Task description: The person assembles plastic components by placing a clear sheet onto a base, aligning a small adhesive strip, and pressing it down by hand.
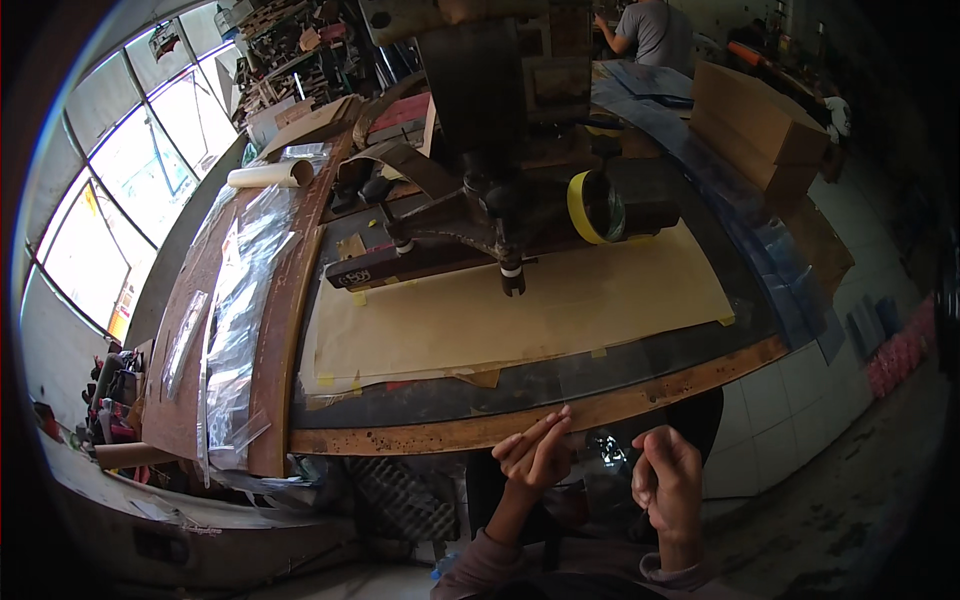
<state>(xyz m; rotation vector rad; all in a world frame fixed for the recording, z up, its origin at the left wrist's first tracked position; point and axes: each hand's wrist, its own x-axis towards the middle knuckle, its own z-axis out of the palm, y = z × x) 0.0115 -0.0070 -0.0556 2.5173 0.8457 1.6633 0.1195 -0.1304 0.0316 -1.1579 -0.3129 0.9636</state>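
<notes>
My left hand is just over the near wooden edge of the worktable, its fingers drawn together toward the thumb. To its right, my right hand is closed in a pinch, in front of the table edge. What either hand holds, if anything, is too small or dark to make out. Beyond them a large tan paper sheet lies on the dark table top, with bits of yellow tape along its borders. A dark metal machine head with a long bar stands over the sheet's far side. A yellow tape roll rests on the bar.
On the left, clear plastic film and a rolled tan paper lie on a brown board. Cardboard boxes and blue sheeting sit at the right. Another person stands at the back.
</notes>
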